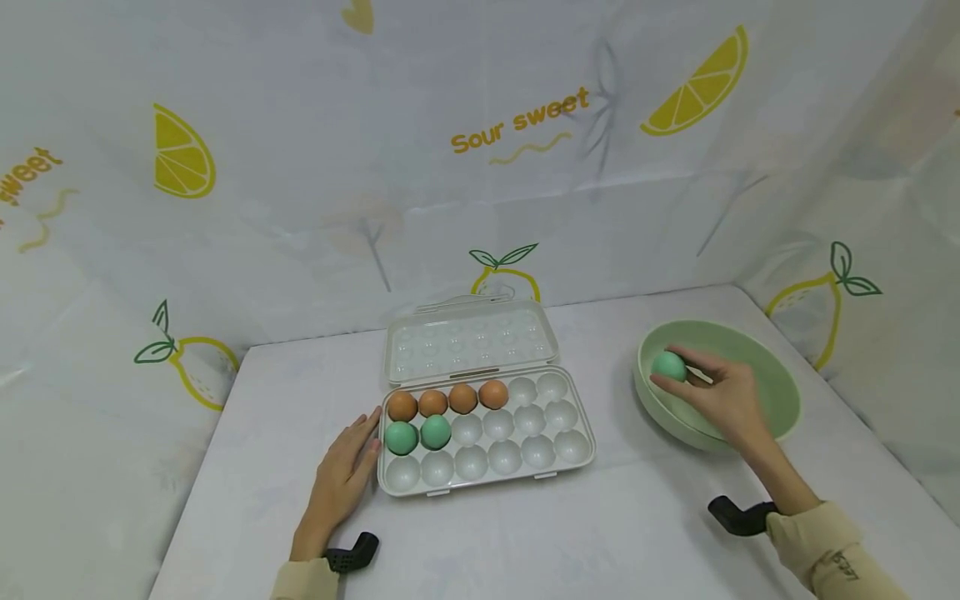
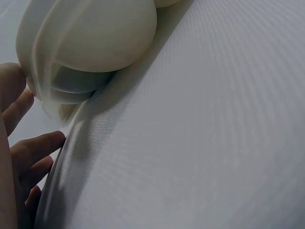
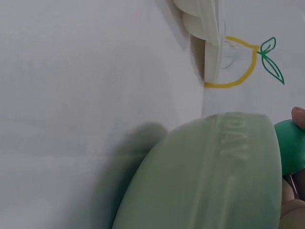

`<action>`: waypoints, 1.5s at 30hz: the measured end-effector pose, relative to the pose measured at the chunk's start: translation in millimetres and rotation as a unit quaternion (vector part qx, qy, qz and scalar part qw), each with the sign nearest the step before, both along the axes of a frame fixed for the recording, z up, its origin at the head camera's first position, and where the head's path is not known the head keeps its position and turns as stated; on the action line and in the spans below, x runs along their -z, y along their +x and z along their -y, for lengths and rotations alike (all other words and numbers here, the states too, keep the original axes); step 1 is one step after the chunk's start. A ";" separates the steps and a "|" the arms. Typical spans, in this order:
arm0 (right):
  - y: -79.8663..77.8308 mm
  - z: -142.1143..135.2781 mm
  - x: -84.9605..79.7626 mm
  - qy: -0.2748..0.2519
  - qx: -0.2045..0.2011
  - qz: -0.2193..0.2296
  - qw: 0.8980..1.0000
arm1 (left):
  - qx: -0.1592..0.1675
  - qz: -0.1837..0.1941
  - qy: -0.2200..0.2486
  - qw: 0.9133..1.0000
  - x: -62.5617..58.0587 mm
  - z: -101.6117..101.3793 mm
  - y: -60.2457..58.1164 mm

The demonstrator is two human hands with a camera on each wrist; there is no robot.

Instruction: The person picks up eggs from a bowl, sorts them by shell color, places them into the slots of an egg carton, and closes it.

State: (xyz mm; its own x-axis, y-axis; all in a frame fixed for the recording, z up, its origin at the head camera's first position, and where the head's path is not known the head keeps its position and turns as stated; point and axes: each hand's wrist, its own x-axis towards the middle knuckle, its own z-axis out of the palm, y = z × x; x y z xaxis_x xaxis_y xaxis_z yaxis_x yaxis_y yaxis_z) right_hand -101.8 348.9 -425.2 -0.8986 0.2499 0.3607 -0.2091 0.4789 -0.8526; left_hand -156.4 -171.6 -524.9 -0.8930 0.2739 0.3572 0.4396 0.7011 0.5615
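Right hand (image 1: 717, 396): thumb and fingertips pinch one green egg (image 1: 668, 366) by its sides. Egg sits within the outline of the pale green bowl (image 1: 772, 379), near the rim on the side toward the carton. Contact between egg and bowl: cannot tell. The hand covers part of the bowl's interior, so contents beneath are not verified.

Left hand (image 1: 341, 475): holds nothing; fingers fairly straight, resting against the left end of the plastic egg carton (image 1: 498, 424). Left wrist view agrees, with fingertips at the carton's edge. Hands well apart.

Carton lies on the desk (image 1: 510, 550), lid (image 1: 472, 340) folded back on the far side. Three rows of six pockets. Far row: four brown eggs (image 1: 462, 398) from the left, two pockets bare. Middle row: two green eggs (image 1: 436, 432) at left, four bare. Near row: all bare.

Handling, by judgement: egg probably light, with a stiff, smooth shell that could slip if the pinch is off-centre. Real or toy not determinable; treat as fragile. Best hold: around the widest part, thumb opposing two or three fingers, light even pressure, underside left clear to seat in a pocket. Carton looks thin-walled and light, likely to slide if knocked; the hand at its end should steady it.
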 end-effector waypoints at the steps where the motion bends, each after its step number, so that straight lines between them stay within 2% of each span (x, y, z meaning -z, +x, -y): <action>1: -0.9 2.6 -0.6 -0.005 -0.001 -0.008 1.000 | 0.000 0.000 0.000 1.000 0.0 0.0 -0.1; 8: -7.1 22.9 -0.9 -0.027 -0.014 -0.039 0.999 | 0.001 0.001 -0.003 1.000 -0.4 -0.8 -1.8; 15: -12.2 42.4 3.7 -0.037 -0.041 -0.015 0.998 | -0.002 0.001 -0.006 1.000 -0.6 -1.1 -2.9; 18: -16.5 51.6 8.3 -0.039 -0.059 -0.019 0.997 | -0.001 -0.004 -0.005 1.000 -0.2 -0.2 -2.6; 27: -27.2 87.9 14.5 -0.069 -0.114 -0.034 0.990 | -0.002 -0.004 -0.003 1.000 0.6 0.9 -1.9; 45: -38.6 157.6 13.3 -0.104 -0.203 -0.020 0.973 | -0.003 -0.006 -0.002 1.000 0.1 0.6 -0.3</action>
